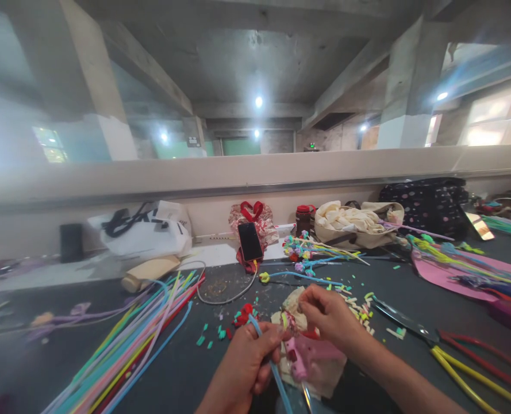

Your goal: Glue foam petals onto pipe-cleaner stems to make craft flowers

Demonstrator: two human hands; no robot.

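My left hand [255, 352] is closed round a long light-blue stem [277, 384], which slants down toward the bottom edge. Just right of it, my right hand [324, 310] has its fingers pinched together above a pale crumpled cloth; what lies between those fingertips is too small to make out. Beneath and between the hands sits a pink glue gun [298, 357] on the cloth [330, 382]. Small red pieces [246, 313] lie beyond my left hand, with green bits [201, 340] scattered beside them.
Coloured stems [130, 351] spread across the left. Long scissors or pliers [404, 319] with red and yellow handles lie at right. A phone [250, 241], a cable, finished flower stems [300, 247], a jar [303, 221] and bags [147, 233] stand farther back.
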